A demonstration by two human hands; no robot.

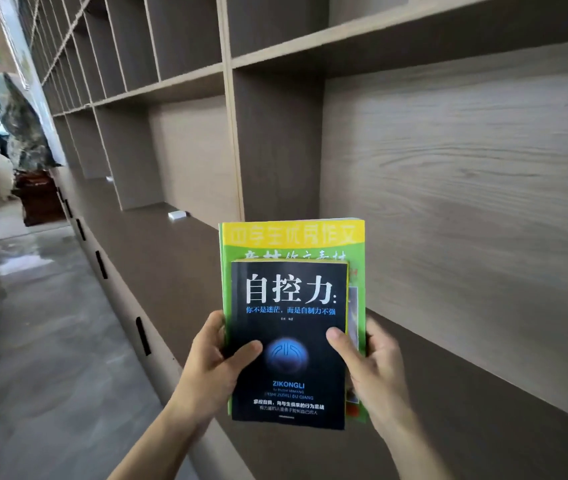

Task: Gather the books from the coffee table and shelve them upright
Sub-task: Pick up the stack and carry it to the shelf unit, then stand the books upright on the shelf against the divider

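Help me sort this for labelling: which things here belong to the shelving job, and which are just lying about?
Job:
black book
green and yellow book
wooden bookshelf
left hand
right hand

Lying about:
small white block
dark wooden stand

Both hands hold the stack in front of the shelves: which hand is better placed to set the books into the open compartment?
Probably the right hand: it grips the black book and green book on the side nearest the wide compartment. The left hand is on the aisle side.
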